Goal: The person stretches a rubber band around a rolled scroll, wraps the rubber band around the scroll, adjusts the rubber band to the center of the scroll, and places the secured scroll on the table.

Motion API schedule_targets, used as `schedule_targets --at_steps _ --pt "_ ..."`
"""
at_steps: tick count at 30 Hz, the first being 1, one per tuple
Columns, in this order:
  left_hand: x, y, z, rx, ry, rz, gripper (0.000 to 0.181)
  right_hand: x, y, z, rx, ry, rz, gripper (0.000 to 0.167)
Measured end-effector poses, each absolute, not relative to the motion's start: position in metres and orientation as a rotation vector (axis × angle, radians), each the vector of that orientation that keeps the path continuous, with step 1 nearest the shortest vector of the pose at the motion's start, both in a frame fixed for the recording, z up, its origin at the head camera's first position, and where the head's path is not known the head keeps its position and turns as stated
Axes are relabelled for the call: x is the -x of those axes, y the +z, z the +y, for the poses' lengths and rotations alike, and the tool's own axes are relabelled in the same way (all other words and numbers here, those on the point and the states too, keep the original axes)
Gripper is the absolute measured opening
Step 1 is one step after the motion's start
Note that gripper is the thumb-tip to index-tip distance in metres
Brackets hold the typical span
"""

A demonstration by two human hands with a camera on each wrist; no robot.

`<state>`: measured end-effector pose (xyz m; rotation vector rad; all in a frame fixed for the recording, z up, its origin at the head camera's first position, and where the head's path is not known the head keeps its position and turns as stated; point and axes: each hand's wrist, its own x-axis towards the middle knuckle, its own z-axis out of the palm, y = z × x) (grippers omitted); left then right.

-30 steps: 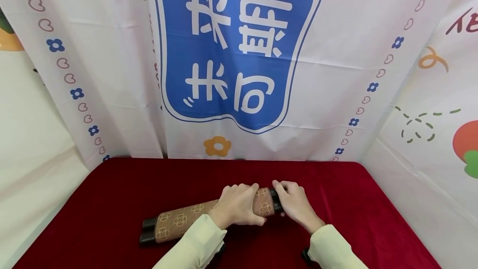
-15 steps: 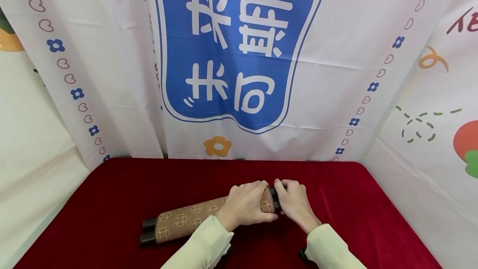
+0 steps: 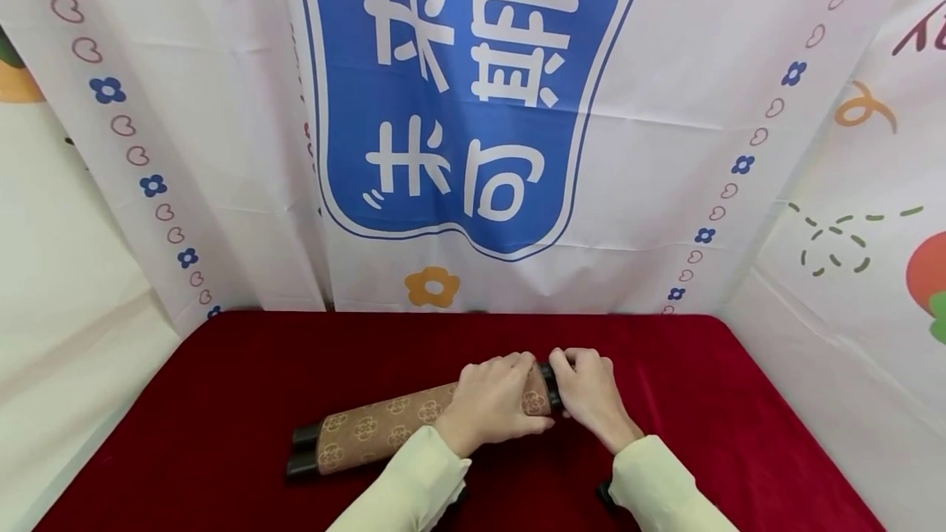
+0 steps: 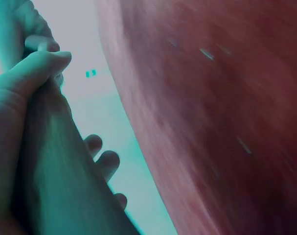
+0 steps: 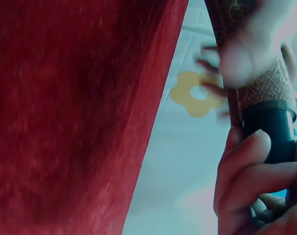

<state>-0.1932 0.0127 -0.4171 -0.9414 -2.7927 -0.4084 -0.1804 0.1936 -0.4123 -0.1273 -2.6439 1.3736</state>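
Note:
A long flat case (image 3: 373, 428), brown with a gold flower pattern, slants across the red cloth in the head view. Paired black tube ends (image 3: 303, 451) stick out on its left; another black pair shows at its right end. My left hand (image 3: 488, 401) grips the case near the right end, fingers over the top and thumb along the near side. My right hand (image 3: 591, 396) holds the black right end with curled fingers. In the right wrist view those fingers wrap a rimmed black end piece (image 5: 268, 127), with the left hand (image 5: 251, 58) blurred above. Left-hand fingertips (image 4: 108, 164) reach round the case in the left wrist view.
The red velvet cloth (image 3: 244, 384) covers the table. A white printed curtain (image 3: 665, 146) with a blue sign stands behind, and white side curtains (image 3: 820, 384) flank the table.
My left hand has slid rightward along the case toward its black end. The right hand and the case have shifted slightly up and right in the head view.

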Motion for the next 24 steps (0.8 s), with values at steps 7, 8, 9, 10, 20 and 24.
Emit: schedule_targets --at_steps 7,8,9,10,20,24 --pt "0.192 -0.419 -0.021 0.866 -0.398 -2.907 0.065 0.180 -0.411 0.201 0.193 1.325 -2.642 0.045" --pt "0.191 -0.418 -0.020 0.880 -0.393 -2.883 0.070 0.180 -0.411 0.201 0.194 1.329 -2.646 0.044" --pt "0.190 -0.416 -0.016 0.893 -0.390 -2.864 0.076 0.181 -0.412 0.200 0.191 1.333 -2.649 0.044" --pt "0.190 -0.415 -0.011 0.908 -0.385 -2.844 0.080 0.181 -0.412 0.199 0.186 1.340 -2.650 0.044" --pt "0.193 -0.422 -0.019 0.861 -0.375 -2.891 0.054 0.180 -0.409 0.204 0.206 1.335 -2.651 0.043" --pt "0.189 -0.419 -0.040 0.865 -0.305 -2.945 0.065 0.181 -0.410 0.208 0.221 1.314 -2.656 0.043"
